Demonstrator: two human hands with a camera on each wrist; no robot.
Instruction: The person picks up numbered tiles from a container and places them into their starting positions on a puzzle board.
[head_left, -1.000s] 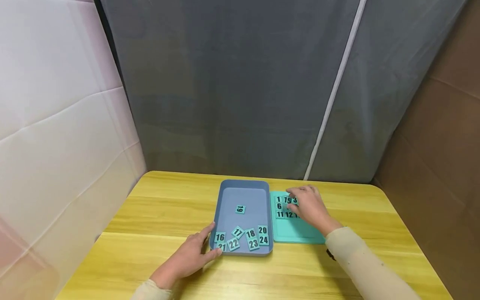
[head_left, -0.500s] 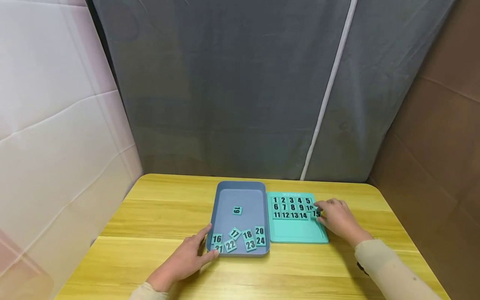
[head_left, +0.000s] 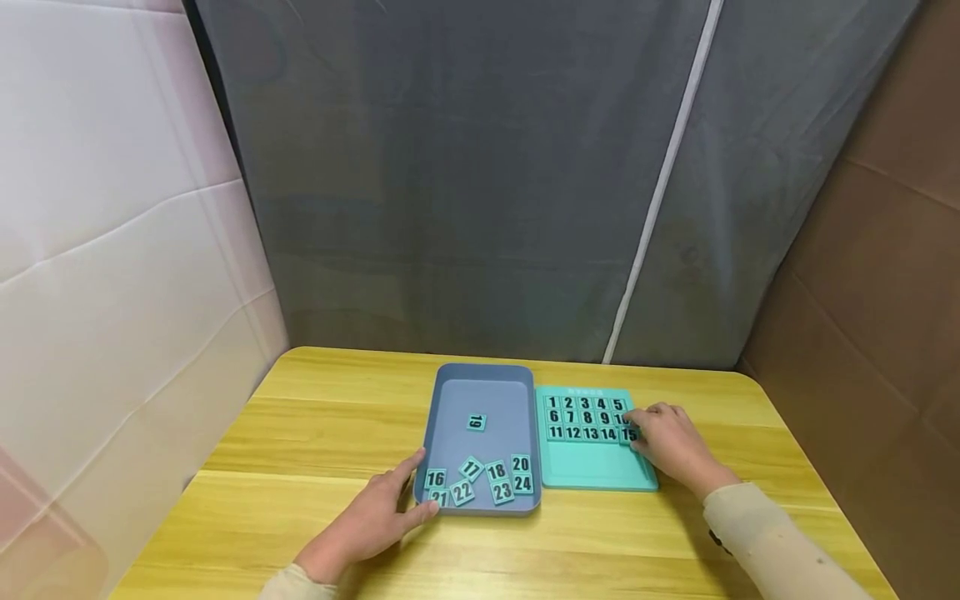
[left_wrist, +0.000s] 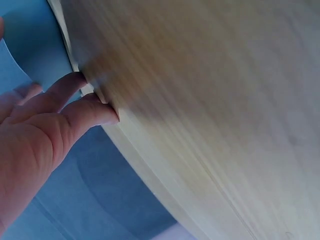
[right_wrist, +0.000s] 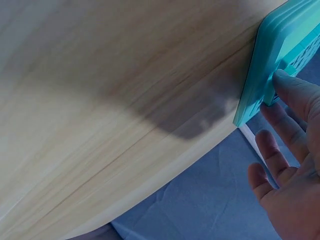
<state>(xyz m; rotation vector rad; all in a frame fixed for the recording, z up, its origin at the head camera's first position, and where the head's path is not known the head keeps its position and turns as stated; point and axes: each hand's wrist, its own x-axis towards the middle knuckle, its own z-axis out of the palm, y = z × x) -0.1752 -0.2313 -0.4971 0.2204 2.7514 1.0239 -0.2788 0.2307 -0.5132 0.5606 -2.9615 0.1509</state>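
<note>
Thumb and fingers of my right hand pinch the turquoise number tile 15 at the right end of the third row on the turquoise board. It overlaps the board's right edge in the head view. The right wrist view shows the thumb pressed on the tile at the board's edge. Tiles 1 to 14 lie in order in rows, with 10 partly covered by my fingers. My left hand rests with spread, fairly straight fingers at the near-left corner of the blue-grey tray.
Loose tiles lie in the tray: tile 19 is sideways in the middle, and several others, such as tile 22, gather at the near end. Tray and board stand side by side on the wooden table. A grey curtain hangs behind.
My right hand has moved right from over the top rows with tile 15, then slightly left, bringing the tile in beside 14. The left hand stays at the tray.
</note>
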